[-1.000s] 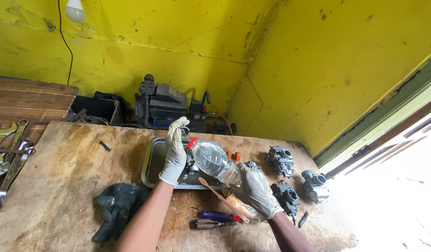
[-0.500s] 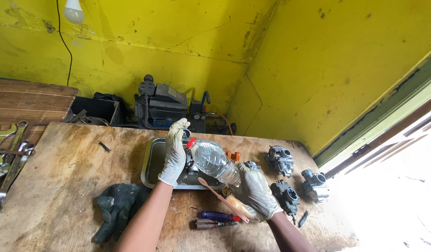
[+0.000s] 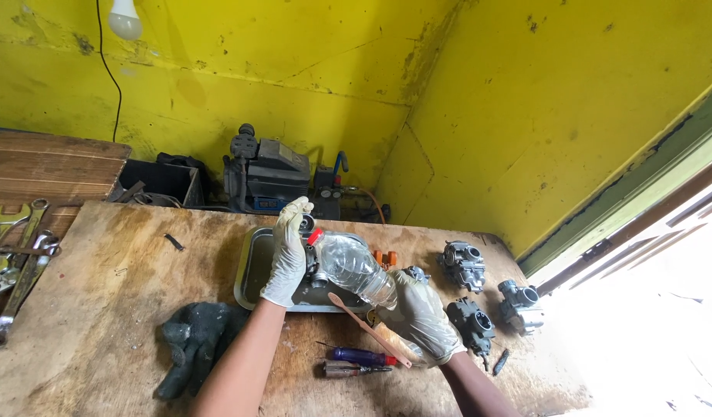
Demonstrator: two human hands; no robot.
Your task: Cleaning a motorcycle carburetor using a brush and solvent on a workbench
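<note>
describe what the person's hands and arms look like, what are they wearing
Both the left hand and the right hand wear thin, whitish disposable gloves that end at the wrists, slightly wrinkled and smudged with grime. Above the gloves the forearms are bare: no sleeves, watch or bands show in the head view.

part in left grip hidden | wrenches cut off
</note>
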